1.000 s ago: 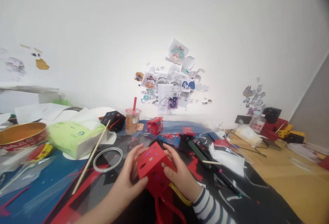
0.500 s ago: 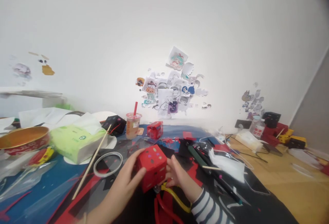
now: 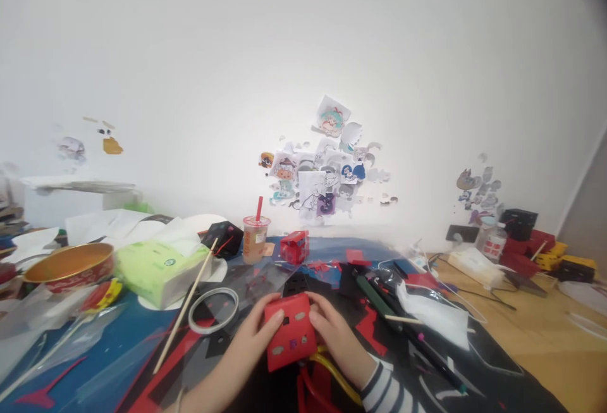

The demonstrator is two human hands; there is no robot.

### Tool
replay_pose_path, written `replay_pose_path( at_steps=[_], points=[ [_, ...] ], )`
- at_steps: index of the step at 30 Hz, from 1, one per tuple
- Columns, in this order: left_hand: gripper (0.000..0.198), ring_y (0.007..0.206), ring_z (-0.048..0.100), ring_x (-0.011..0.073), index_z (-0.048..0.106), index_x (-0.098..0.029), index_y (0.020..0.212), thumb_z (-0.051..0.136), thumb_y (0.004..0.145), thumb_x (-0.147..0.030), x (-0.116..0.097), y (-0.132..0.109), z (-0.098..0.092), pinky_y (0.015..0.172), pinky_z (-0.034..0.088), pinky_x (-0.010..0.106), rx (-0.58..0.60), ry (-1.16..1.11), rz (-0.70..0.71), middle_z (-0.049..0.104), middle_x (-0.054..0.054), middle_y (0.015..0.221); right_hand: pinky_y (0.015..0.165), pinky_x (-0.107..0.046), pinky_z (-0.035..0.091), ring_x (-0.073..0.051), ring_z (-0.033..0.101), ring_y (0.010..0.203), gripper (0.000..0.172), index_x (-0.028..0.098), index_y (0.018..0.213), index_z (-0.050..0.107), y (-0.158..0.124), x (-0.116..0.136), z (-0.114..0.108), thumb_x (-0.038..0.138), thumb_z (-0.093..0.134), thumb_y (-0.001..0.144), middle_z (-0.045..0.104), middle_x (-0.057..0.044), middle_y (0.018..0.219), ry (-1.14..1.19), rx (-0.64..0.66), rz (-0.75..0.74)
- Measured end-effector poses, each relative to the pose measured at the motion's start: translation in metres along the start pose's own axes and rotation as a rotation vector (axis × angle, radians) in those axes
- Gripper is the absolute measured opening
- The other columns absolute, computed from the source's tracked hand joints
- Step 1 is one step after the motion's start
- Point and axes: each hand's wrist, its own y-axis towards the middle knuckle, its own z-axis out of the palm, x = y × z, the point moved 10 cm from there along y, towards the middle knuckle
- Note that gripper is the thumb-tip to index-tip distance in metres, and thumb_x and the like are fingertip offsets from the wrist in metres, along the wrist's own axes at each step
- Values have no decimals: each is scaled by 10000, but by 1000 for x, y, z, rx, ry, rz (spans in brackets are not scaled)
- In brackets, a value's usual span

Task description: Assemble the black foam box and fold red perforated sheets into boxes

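Observation:
Between both hands is a red paper cube (image 3: 291, 337) dotted with small black, grey and purple pieces. My left hand (image 3: 258, 329) grips its left side, thumb on the face towards me. On the opposite side my right hand (image 3: 334, 331) holds the cube, thumb over the upper right edge. Below the cube lie yellow handles (image 3: 344, 382) and a red handle (image 3: 315, 397), partly hidden. A black piece with holes (image 3: 296, 284) lies just behind it. Left of my left hand is a roll of tape (image 3: 213, 310).
A thin wooden stick (image 3: 187, 302), a green tissue pack (image 3: 159, 267) and a red-gold bowl (image 3: 71, 266) are on the left. Behind stand a drink cup (image 3: 256, 239) and another red cube (image 3: 294, 247). Dark pens (image 3: 427, 350) and a white tissue (image 3: 436, 315) lie right.
The cube has been turned and lowered slightly, so a different face points at me. My right hand has closed in on its right side. The view has shifted a little.

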Motion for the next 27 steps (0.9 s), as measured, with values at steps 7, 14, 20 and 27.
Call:
replay_pose_path(
  at_steps=[7, 14, 20, 27],
  points=[
    [704, 1031, 570, 336, 502, -119, 1138, 571, 640, -612, 3, 0, 7, 857, 469, 424, 44, 26, -83, 547, 175, 1226, 807, -365, 444, -211, 570, 870, 598, 156, 1192, 466, 1, -11, 4, 482, 614, 713, 577, -71, 966, 45, 35, 54],
    [611, 1118, 513, 326, 483, -138, 1150, 500, 731, -582, -2, -3, 12, 931, 421, 439, 81, 39, -19, 521, 167, 1249, 725, -314, 463, -168, 570, 777, 514, 174, 1147, 499, 0, -3, 0, 413, 633, 712, 581, -37, 899, 61, -18, 8],
    [869, 1281, 304, 367, 196, -255, 1385, 627, 682, -531, -42, -21, 21, 914, 437, 478, 208, 367, 386, 124, 145, 1483, 448, -211, 408, -143, 584, 619, 502, 198, 1081, 576, -7, -4, -7, 581, 496, 766, 648, -44, 832, 121, -71, 176],
    [701, 1286, 305, 330, 289, -305, 1316, 654, 717, -302, -62, -34, 29, 986, 366, 496, 223, 561, 574, 276, 113, 1419, 369, -179, 371, -117, 578, 450, 803, 140, 1073, 612, -10, -19, 5, 717, 122, 805, 668, -89, 707, 91, 258, 392]
  ],
)
